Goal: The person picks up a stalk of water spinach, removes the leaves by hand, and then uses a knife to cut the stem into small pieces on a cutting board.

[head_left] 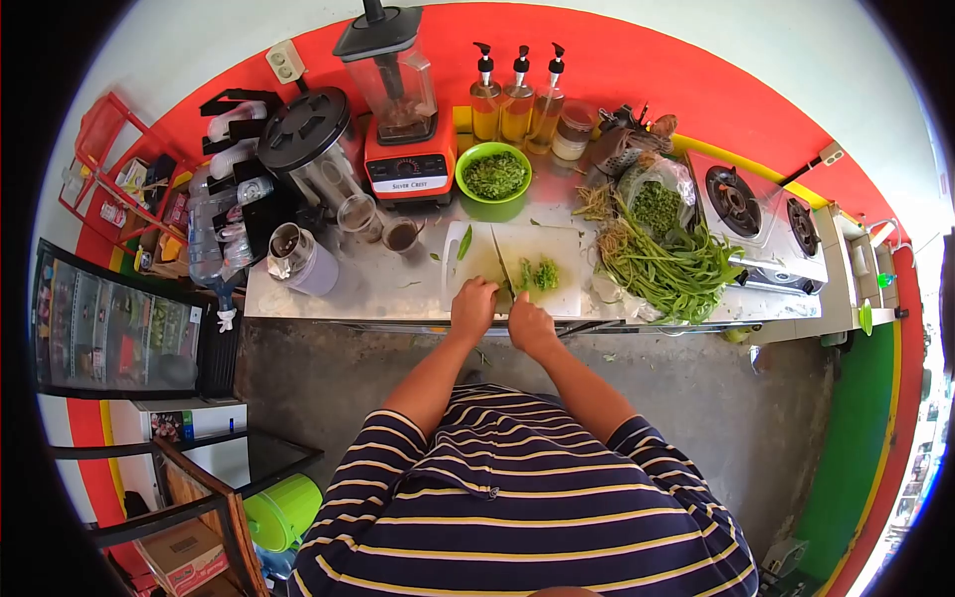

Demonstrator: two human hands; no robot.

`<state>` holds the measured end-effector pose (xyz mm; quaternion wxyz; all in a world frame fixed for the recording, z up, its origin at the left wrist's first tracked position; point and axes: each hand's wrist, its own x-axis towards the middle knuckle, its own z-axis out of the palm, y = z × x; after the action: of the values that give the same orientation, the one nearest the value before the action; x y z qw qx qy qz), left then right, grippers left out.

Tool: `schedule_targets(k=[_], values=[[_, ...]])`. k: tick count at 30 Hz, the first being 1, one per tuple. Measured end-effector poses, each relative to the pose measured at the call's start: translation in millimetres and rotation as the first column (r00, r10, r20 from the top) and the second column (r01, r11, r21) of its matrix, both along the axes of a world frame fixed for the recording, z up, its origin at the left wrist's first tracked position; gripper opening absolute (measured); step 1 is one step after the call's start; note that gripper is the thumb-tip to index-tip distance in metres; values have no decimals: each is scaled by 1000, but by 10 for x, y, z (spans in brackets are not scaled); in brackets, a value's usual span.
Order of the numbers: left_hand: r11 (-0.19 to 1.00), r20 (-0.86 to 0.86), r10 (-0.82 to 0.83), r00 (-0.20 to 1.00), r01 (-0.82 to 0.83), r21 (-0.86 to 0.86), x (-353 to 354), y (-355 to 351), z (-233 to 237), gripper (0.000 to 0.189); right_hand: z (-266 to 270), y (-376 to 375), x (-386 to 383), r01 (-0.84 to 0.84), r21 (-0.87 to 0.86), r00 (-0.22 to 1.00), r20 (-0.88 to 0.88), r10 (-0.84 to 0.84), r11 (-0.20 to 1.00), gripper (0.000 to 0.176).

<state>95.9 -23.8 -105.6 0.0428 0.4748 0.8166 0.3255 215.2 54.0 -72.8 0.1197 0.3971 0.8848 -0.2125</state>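
Observation:
My right hand (530, 322) is closed round the handle of a knife (502, 261), whose blade points away from me over the white cutting board (468, 289). Just left of the blade, my left hand (475, 303) has its fingers curled together at greens, which are mostly hidden. Chopped greens (539, 275) lie right of the knife on the board, and one long leaf (465, 242) rests at its upper left. Behind the board, a green bowl (495, 204) holds more chopped greens. A large heap of leafy stalks (671, 264) lies to the right.
Behind stand a red blender (410, 164), several pump bottles (517, 104) and a jar (574, 134). Plastic cups (403, 236) and a metal-topped container (303, 264) are on the left. A gas stove (761, 224) is at the right end of the steel counter (388, 294).

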Motion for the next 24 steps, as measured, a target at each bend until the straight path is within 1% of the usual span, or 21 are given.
schedule_targets(k=[1,2,3,4,6,8,10,12,13,14,16,17,19,21,22,24], values=[[999,-15,-24,1000,23,-48,-16,-14,-2,16,88,48,-32,-1,0,1000,1,1,1000,30],[994,-30,-49,998,45,-96,-34,-29,-2,17,180,97,-52,-15,-36,1000,27,16,999,30],[994,-30,-48,998,45,-99,-44,-48,-17,17,224,108,-59,-28,-74,998,52,32,997,31],[996,-14,-61,998,60,-70,-55,-60,-28,18,197,63,-47,-30,-75,998,52,34,997,31],[997,0,-75,997,75,-36,-80,-55,-46,19,131,-67,0,-14,6,997,73,14,1000,31],[996,-5,-86,996,86,3,-88,-48,-68,17,47,-133,15,-17,7,996,84,16,1000,30],[996,-7,-89,996,89,-3,-98,-49,-57,17,59,-147,6,-24,-2,995,101,24,1000,30],[995,-4,-95,995,95,-17,-102,-52,-68,18,91,-3,-70,-70,43,997,38,68,997,30],[996,-5,-87,996,86,-31,-105,-48,-79,19,143,106,-106,-78,-9,996,51,79,997,31],[996,-9,-80,997,79,-44,-112,-38,-85,19,184,132,-113,-76,-17,996,54,77,997,31],[998,13,-60,998,61,-33,-109,-35,-82,19,208,161,-105,-33,-111,997,67,41,993,33],[997,37,-62,997,64,-39,-122,-28,-70,19,182,105,-68,-63,-102,995,71,70,993,33],[998,65,-55,996,57,-39,-152,-14,-36,19,130,-75,-3,-59,-77,994,84,66,995,34],[997,185,-23,982,36,-68,-173,-19,-18,17,76,-133,-32,-27,-73,995,89,34,997,36],[997,189,-17,982,31,-70,-191,-17,-24,17,45,-97,-67,-33,-75,995,92,40,997,36],[996,158,-67,985,74,-41,-223,-26,-51,15,-25,10,-156,-17,-40,1000,21,18,999,35]])
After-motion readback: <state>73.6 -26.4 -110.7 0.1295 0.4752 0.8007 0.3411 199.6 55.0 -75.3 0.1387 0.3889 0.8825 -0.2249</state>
